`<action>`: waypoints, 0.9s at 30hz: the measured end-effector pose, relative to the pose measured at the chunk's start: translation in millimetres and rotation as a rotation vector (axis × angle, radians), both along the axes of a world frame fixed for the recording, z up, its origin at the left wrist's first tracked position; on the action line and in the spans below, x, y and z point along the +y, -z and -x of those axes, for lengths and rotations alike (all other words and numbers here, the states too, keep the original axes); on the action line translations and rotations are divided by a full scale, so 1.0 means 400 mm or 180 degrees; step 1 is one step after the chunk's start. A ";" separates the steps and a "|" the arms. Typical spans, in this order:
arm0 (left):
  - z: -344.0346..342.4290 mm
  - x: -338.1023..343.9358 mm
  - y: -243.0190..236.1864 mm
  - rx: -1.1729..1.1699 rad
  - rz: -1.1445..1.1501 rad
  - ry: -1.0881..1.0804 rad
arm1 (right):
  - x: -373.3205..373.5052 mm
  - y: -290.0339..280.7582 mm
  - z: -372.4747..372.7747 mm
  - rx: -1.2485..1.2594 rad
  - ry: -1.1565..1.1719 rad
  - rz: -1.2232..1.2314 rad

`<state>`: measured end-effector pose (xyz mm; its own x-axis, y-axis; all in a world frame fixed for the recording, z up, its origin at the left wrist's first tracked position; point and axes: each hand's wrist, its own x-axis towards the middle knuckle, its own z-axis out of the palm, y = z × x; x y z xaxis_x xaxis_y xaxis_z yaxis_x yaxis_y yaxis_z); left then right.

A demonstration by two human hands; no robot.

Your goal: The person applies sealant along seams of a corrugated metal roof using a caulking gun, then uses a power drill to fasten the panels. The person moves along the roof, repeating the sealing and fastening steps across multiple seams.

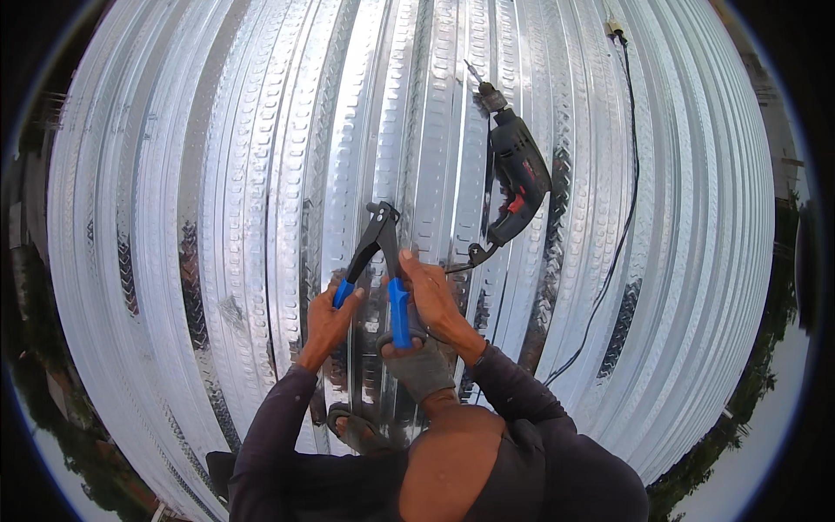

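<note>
A hand riveter (381,233) with a black body and blue grips is held in front of me, its head pointing away and its two handles spread apart. My left hand (327,329) is closed around the left handle's blue grip. Beside the other handle, my right hand (437,300) grips it, with a digit along the black part above the blue sleeve; some fingers are hidden. To the right of the riveter a black corded drill (522,170) with a red trigger lies on the ribbed metal sheeting (252,217), its bit pointing away.
A black cable (633,157) runs down the right side from a connector (616,30) at the far edge. The drill's cord passes near my right hand. My bent knee and sandalled foot (357,431) rest on the sheeting. Greenery and sky show beyond its curved edges.
</note>
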<state>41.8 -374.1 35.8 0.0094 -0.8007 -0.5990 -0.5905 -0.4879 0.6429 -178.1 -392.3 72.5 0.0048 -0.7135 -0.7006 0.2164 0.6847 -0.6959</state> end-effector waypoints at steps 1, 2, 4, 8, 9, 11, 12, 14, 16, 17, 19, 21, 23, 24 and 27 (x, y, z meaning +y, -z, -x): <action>-0.033 0.024 0.004 -0.0178 0.0018 0.0092 | 0.011 0.007 -0.004 -0.0176 0.0252 -0.0085; -0.057 0.042 -0.012 -0.0462 0.0123 0.0417 | 0.019 0.026 0.015 0.0184 0.0597 0.0305; -0.091 0.060 -0.052 -0.1025 0.0335 0.1025 | 0.000 0.072 0.140 0.2068 0.0918 0.1089; -0.119 0.042 -0.063 -0.1017 0.1243 0.1615 | -0.084 0.145 0.419 0.2779 0.1594 0.0447; -0.122 0.048 -0.056 -0.0986 0.1209 0.1574 | -0.105 0.147 0.444 0.2530 0.1543 0.0165; -0.134 0.065 -0.036 -0.0916 0.1147 0.1446 | -0.130 0.147 0.459 0.2414 0.1323 -0.0113; -0.135 0.080 -0.031 -0.0902 0.0889 0.1278 | -0.129 0.152 0.446 0.2529 0.1136 -0.0120; -0.111 0.114 0.001 -0.0607 0.0711 0.0819 | -0.101 0.214 0.502 0.3163 0.0851 0.0039; -0.135 0.167 -0.003 -0.0711 0.0544 0.0374 | -0.124 0.199 0.436 0.1963 0.1442 -0.0208; -0.125 0.164 -0.005 -0.0798 0.0459 0.0289 | -0.107 0.223 0.486 0.1373 0.1525 -0.0142; -0.104 0.153 -0.014 -0.0790 0.0915 0.0185 | -0.077 0.250 0.557 0.0802 0.1422 -0.0284; -0.097 0.156 -0.021 -0.1022 0.0799 0.0198 | -0.063 0.266 0.605 0.0441 0.1480 0.0020; -0.082 0.160 -0.021 -0.1138 0.0745 0.0126 | -0.081 0.302 0.579 0.0544 0.1530 0.0109; -0.088 0.191 -0.014 -0.1173 0.0737 0.0011 | -0.098 0.317 0.562 0.0529 0.1749 0.0147; -0.122 0.237 -0.019 -0.1629 0.1329 0.0247 | -0.175 0.315 0.487 0.0410 0.2061 0.0197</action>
<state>90.6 -279.4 43.4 0.1431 -0.9744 -0.1735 -0.8949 -0.2022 0.3978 -373.0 -462.3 -53.7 -0.5198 -0.5830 -0.6244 0.4832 0.4022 -0.7777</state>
